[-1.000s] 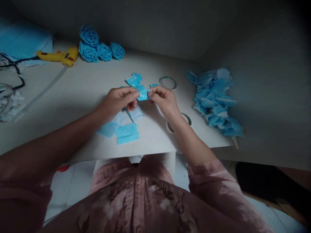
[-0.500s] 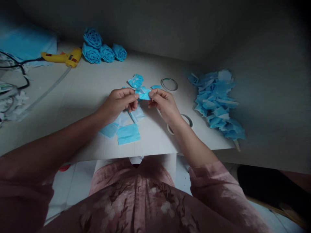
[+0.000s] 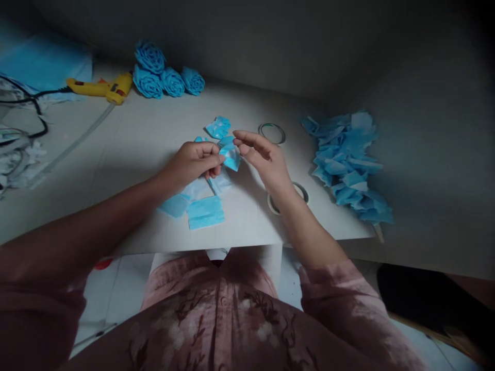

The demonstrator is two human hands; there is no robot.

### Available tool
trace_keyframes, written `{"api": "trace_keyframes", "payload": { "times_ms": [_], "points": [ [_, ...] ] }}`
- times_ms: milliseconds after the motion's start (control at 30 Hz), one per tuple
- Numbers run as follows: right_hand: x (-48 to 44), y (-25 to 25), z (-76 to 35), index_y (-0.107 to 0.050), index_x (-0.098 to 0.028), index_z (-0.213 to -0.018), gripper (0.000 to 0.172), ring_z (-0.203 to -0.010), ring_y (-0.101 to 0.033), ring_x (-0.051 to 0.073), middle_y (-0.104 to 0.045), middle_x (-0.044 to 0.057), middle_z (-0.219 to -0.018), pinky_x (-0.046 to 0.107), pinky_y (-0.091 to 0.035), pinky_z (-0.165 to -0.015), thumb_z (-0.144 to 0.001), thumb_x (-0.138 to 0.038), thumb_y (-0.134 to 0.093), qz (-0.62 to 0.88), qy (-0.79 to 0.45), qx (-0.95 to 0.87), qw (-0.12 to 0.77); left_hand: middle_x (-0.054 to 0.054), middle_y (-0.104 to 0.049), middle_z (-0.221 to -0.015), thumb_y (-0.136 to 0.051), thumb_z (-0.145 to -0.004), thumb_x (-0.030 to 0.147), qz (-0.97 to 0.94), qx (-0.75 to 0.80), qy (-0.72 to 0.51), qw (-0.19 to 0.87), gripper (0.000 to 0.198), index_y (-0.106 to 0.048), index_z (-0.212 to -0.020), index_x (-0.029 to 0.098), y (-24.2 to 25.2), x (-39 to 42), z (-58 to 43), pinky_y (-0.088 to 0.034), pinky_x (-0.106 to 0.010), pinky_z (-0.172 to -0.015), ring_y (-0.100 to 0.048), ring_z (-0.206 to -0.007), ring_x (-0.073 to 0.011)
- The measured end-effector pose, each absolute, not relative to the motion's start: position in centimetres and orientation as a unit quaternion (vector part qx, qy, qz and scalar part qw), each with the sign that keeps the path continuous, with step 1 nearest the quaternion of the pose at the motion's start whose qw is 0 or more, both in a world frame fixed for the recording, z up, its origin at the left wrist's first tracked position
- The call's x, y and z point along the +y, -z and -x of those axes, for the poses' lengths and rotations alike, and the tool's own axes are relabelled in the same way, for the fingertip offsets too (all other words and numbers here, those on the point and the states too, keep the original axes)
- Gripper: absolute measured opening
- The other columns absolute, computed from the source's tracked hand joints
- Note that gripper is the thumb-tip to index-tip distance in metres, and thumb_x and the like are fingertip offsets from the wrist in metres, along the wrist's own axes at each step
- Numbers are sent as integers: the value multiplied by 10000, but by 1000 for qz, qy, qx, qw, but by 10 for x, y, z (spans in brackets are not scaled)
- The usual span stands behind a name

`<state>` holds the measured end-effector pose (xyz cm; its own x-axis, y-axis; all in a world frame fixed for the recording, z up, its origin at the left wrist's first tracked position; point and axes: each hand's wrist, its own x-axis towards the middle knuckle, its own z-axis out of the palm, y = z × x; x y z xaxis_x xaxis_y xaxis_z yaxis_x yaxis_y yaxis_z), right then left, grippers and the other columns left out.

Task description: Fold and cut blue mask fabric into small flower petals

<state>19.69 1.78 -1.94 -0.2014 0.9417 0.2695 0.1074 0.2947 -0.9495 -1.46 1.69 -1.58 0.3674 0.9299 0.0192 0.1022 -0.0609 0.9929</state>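
Observation:
My left hand point(image 3: 191, 164) is closed in a pinch on a small folded piece of blue paper point(image 3: 231, 156) above the white table point(image 3: 135, 139). My right hand point(image 3: 262, 157) is just right of that piece, fingers stretched out and apart, holding nothing. Under my left hand lie several flat blue paper pieces point(image 3: 204, 211). Another folded blue bit point(image 3: 217, 126) lies just beyond the hands.
A heap of blue paper squares point(image 3: 346, 159) sits at the right. Three blue paper roses point(image 3: 164, 74) and a yellow glue gun point(image 3: 102, 88) lie at the back left. Two tape rings point(image 3: 272, 133) point(image 3: 299, 189) lie near my right hand. Cables point(image 3: 23, 118) trail at the left edge.
My right hand has let go of the blue piece and opened its fingers. My left hand still pinches the piece, which now hangs tilted.

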Motion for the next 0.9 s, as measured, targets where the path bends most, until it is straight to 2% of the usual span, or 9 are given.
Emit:
{"api": "trace_keyframes", "payload": {
  "times_ms": [167,333,433,533,667,800,900],
  "points": [
    [17,20,-194,-792,-244,-1074,386,-1042,-715,206,-792,45,-1078,364,-569,-933,-877,-576,-788,412,-415,-668,460,-1,-658,-598,-735,-832,245,-647,422,-348,532,231,-614,-647,180,13,14,13,-426,-194,-510,-550,-523,-83],
    [17,21,-192,-743,-212,-867,276,-797,-622,144,-710,4,-835,307,-524,-789,-886,-487,-759,420,-398,-671,464,-15,-679,-632,-738,-857,278,-637,421,-359,537,196,-654,-712,177,11,14,11,-451,-199,-516,-571,-540,-93],
    [16,20,-191,-715,-212,-830,289,-764,-596,133,-689,-1,-811,299,-511,-766,-887,-492,-757,416,-400,-668,470,-35,-681,-658,-698,-918,358,-621,420,-386,538,286,-655,-704,173,11,14,11,-463,-203,-517,-602,-568,-106],
    [15,19,-189,-708,-215,-829,342,-771,-597,138,-681,-2,-804,300,-517,-770,-884,-548,-766,420,-397,-674,460,-21,-672,-633,-735,-894,367,-626,429,-381,529,247,-698,-751,170,13,14,11,-450,-200,-506,-590,-549,-104],
    [14,22,-188,-731,-223,-893,394,-817,-628,156,-684,3,-837,318,-545,-828,-885,-615,-768,414,-379,-690,458,-5,-657,-579,-767,-850,306,-638,438,-370,514,192,-718,-726,168,17,14,11,-450,-203,-504,-557,-504,-93],
    [14,25,-190,-757,-260,-1084,341,-922,-667,193,-712,17,-929,383,-552,-968,-910,-552,-779,410,-328,-710,470,-8,-664,-567,-751,-843,247,-620,447,-385,517,158,-730,-712,163,19,15,11,-438,-206,-491,-543,-479,-88],
    [13,24,-192,-773,-269,-1040,264,-1030,-681,244,-748,51,-998,457,-524,-1070,-939,-512,-754,403,-276,-745,454,-15,-670,-568,-750,-857,252,-595,447,-389,543,182,-716,-702,162,18,16,11,-419,-205,-473,-542,-467,-89]
  ]
}}
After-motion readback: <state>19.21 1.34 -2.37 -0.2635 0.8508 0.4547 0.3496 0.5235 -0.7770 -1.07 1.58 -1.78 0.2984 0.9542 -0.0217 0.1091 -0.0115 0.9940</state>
